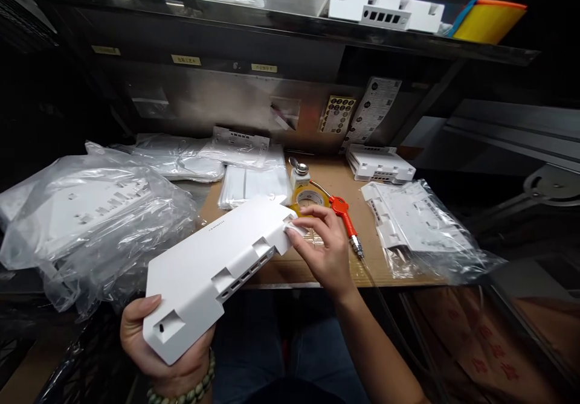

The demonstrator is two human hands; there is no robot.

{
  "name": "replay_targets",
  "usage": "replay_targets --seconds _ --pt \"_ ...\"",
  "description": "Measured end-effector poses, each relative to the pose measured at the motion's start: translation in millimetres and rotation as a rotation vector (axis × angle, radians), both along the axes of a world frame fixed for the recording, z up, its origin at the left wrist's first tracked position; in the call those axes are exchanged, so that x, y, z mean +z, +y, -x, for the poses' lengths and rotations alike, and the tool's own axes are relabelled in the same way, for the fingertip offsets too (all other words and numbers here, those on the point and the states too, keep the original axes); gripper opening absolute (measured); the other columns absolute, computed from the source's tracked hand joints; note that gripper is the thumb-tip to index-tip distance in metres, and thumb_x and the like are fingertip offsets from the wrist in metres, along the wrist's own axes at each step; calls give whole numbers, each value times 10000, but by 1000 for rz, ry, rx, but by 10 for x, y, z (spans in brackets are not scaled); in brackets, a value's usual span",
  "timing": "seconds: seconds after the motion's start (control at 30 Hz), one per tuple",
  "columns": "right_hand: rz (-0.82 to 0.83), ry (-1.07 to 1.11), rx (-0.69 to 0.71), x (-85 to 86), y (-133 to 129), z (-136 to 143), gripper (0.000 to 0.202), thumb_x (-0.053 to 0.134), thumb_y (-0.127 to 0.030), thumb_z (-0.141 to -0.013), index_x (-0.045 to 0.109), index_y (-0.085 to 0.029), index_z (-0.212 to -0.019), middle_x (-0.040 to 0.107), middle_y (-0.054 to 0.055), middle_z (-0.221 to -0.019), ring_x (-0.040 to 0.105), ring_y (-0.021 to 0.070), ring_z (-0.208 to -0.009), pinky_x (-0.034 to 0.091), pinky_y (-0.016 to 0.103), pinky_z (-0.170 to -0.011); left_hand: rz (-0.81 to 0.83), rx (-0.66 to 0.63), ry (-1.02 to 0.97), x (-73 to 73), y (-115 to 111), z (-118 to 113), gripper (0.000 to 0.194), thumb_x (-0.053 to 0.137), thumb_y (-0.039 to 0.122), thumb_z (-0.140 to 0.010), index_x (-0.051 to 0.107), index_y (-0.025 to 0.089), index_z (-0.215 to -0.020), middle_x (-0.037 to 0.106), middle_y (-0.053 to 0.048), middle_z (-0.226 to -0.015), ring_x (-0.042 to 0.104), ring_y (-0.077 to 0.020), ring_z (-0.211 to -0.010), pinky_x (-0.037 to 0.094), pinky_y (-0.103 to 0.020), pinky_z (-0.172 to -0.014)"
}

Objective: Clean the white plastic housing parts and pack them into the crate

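Note:
A white plastic router housing (199, 244) with a row of port openings and several square recesses is held tilted in front of me. My left hand (167, 337) grips its near left end, thumb on top and fingers underneath. At the far right corner my right hand (324, 244) pinches a small white piece (296, 227), perhaps a cloth, against the recess there; its exact kind is hard to make out. Just behind that corner are a roll of yellow tape (310, 197) and a white pump bottle (299, 174). A red air blow gun (342, 211) lies right of them.
Bagged white housings lie at the left (99, 205) and right (421, 217). More housings are stacked at the back right (380, 163). Flat plastic bags (254, 180) lie behind the held housing. A metal shelf (281, 20) crosses overhead, bearing another housing (385, 8) and a yellow container (489, 22).

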State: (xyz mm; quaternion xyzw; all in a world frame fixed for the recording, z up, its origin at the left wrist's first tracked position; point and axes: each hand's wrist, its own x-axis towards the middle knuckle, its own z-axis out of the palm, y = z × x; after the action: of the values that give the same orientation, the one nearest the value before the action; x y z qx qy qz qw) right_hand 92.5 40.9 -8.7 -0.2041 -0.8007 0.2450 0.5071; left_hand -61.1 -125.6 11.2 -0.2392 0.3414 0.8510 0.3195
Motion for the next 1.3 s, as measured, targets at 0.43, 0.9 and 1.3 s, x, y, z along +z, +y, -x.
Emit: replay_targets --seconds 0.43,0.9,1.3 --pt "-54 25 -31 -16 -24 -45 123 726 -129 -894 731 -145 -1016 589 77 -1130 599 128 -1106 522 248 -983 65 15 49 -16 99 -76 749 331 261 -652 576 227 -1359 742 -51 -971 529 -122 -450 452 -214 -400" --pt "-20 137 -192 -61 37 -132 145 733 -137 -889 726 -169 -1031 591 64 -1114 595 154 -1079 516 323 -966 44 23 -74 -86 73 -31 771 399 275 -666 541 250 -1423 751 -53 -964 709 -211 -728 532 -244 -492" --pt "100 7 17 -98 -369 -72 146 736 -157 -895 731 -185 -1038 629 36 -973 603 125 -919 516 281 -829 24 -6 1 -107 136 -143 683 394 266 -741 546 186 -1403 744 -76 -981 689 -201 -702 569 -291 -550"
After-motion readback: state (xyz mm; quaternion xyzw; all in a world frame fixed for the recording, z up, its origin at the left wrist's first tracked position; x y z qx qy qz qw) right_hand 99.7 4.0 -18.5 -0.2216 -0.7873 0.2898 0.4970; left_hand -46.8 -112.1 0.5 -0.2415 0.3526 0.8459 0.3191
